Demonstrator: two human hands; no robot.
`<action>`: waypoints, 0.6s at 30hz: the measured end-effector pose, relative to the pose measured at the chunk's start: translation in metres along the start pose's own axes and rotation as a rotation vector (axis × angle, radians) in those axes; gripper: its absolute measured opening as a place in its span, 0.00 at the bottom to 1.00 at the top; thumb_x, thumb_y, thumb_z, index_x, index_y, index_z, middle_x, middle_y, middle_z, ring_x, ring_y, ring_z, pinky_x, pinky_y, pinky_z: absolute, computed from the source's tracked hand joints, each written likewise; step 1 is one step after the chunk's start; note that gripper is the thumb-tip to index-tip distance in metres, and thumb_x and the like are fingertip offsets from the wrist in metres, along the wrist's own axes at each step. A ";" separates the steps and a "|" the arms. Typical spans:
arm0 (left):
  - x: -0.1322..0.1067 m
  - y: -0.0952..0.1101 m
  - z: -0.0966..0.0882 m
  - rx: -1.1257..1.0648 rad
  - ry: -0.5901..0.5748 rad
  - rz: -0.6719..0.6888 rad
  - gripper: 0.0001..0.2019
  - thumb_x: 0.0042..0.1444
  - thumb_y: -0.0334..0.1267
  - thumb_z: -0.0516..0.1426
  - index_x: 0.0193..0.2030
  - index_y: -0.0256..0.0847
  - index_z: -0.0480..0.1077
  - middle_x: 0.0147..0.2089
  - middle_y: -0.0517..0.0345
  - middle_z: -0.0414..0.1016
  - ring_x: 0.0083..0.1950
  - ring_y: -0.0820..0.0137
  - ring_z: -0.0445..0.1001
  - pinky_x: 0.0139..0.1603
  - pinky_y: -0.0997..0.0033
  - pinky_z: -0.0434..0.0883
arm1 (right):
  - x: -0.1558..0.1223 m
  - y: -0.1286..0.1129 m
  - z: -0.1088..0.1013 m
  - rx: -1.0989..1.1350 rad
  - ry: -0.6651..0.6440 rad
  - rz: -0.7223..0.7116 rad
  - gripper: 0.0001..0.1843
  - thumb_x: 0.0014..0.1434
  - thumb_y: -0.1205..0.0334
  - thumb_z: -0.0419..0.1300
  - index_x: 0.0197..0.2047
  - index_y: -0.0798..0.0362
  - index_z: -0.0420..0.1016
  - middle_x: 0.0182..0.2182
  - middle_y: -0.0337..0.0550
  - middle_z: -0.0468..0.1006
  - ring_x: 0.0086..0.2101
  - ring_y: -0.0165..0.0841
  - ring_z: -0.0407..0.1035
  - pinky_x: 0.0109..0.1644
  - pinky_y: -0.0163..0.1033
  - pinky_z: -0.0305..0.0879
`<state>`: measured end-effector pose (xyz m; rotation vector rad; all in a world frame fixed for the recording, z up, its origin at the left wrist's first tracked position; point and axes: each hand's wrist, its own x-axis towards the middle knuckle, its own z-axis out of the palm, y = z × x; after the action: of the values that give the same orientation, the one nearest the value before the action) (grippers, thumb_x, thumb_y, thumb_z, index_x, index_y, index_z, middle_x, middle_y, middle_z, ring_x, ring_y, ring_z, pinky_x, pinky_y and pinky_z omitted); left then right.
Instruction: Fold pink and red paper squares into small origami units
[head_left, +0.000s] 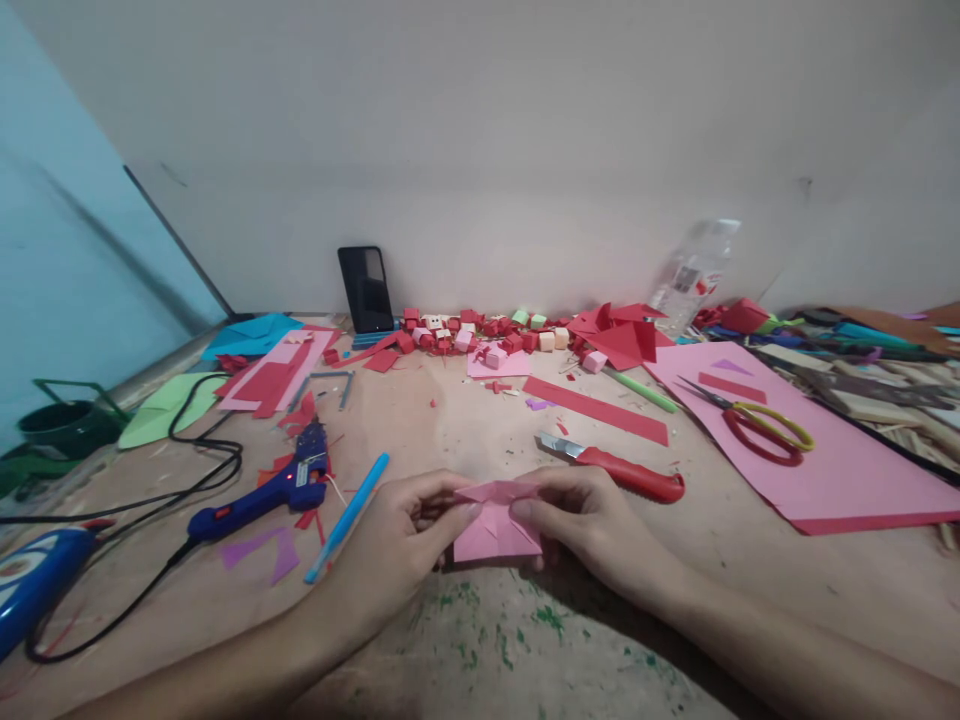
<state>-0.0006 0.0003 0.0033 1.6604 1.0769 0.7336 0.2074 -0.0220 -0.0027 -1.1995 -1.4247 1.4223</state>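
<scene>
A small pink folded paper piece [495,522] sits low over the tabletop at the front centre. My left hand [401,545] pinches its left edge with thumb and fingers closed. My right hand [585,520] pinches its right edge, fingers curled onto the folds. Both hands meet over the paper, just in front of a red-handled utility knife [619,468].
A blue glue gun [262,492] with black cable lies at left beside a light blue stick [346,516]. Scissors [757,425] rest on a big pink sheet [847,460] at right. Several small paper cubes [480,335], a phone [365,288] and a plastic bottle [694,270] line the wall.
</scene>
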 end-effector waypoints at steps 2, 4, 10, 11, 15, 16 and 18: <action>0.001 0.000 -0.001 -0.021 0.017 0.029 0.08 0.60 0.40 0.60 0.39 0.40 0.80 0.38 0.56 0.82 0.39 0.67 0.77 0.39 0.71 0.71 | 0.000 0.001 -0.001 0.029 -0.013 -0.004 0.13 0.59 0.54 0.66 0.36 0.56 0.86 0.21 0.41 0.78 0.21 0.30 0.70 0.26 0.34 0.65; 0.001 -0.002 -0.002 -0.057 0.032 0.040 0.07 0.59 0.38 0.60 0.39 0.41 0.80 0.38 0.57 0.82 0.39 0.66 0.78 0.40 0.71 0.71 | 0.001 0.002 -0.002 0.090 -0.020 0.002 0.16 0.59 0.52 0.67 0.39 0.57 0.87 0.21 0.42 0.79 0.21 0.30 0.70 0.27 0.35 0.65; 0.001 -0.003 -0.004 -0.193 -0.019 0.001 0.07 0.58 0.39 0.61 0.39 0.41 0.81 0.33 0.59 0.78 0.31 0.72 0.73 0.30 0.76 0.67 | 0.000 -0.001 0.000 0.216 0.021 0.049 0.15 0.54 0.51 0.72 0.35 0.56 0.87 0.19 0.41 0.78 0.20 0.31 0.71 0.26 0.34 0.66; 0.000 -0.002 -0.003 -0.212 -0.032 -0.014 0.08 0.59 0.41 0.61 0.39 0.41 0.81 0.31 0.60 0.77 0.29 0.73 0.71 0.29 0.76 0.67 | -0.001 -0.002 0.000 0.232 0.033 0.054 0.15 0.53 0.51 0.73 0.34 0.56 0.87 0.18 0.41 0.78 0.20 0.30 0.71 0.26 0.35 0.67; -0.002 -0.005 -0.004 -0.259 -0.038 -0.027 0.10 0.61 0.41 0.59 0.41 0.40 0.80 0.25 0.63 0.72 0.24 0.75 0.67 0.27 0.76 0.65 | -0.002 -0.004 0.002 0.292 0.050 0.096 0.15 0.53 0.51 0.71 0.32 0.56 0.86 0.17 0.42 0.78 0.19 0.32 0.71 0.26 0.36 0.68; -0.003 -0.006 -0.005 -0.257 -0.035 -0.020 0.10 0.61 0.40 0.58 0.41 0.40 0.81 0.25 0.63 0.72 0.24 0.75 0.68 0.27 0.76 0.65 | -0.002 -0.004 0.002 0.286 0.050 0.091 0.15 0.54 0.51 0.71 0.31 0.56 0.86 0.17 0.43 0.79 0.19 0.32 0.72 0.26 0.36 0.68; -0.005 -0.008 -0.006 -0.233 -0.042 0.022 0.12 0.62 0.41 0.56 0.43 0.40 0.81 0.25 0.62 0.72 0.25 0.73 0.69 0.27 0.75 0.66 | -0.003 -0.003 0.001 0.228 0.041 0.060 0.14 0.55 0.52 0.69 0.31 0.56 0.86 0.18 0.44 0.80 0.20 0.33 0.73 0.28 0.37 0.70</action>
<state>-0.0104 -0.0003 -0.0017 1.4839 0.9085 0.8031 0.2071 -0.0247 0.0001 -1.1263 -1.1715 1.5458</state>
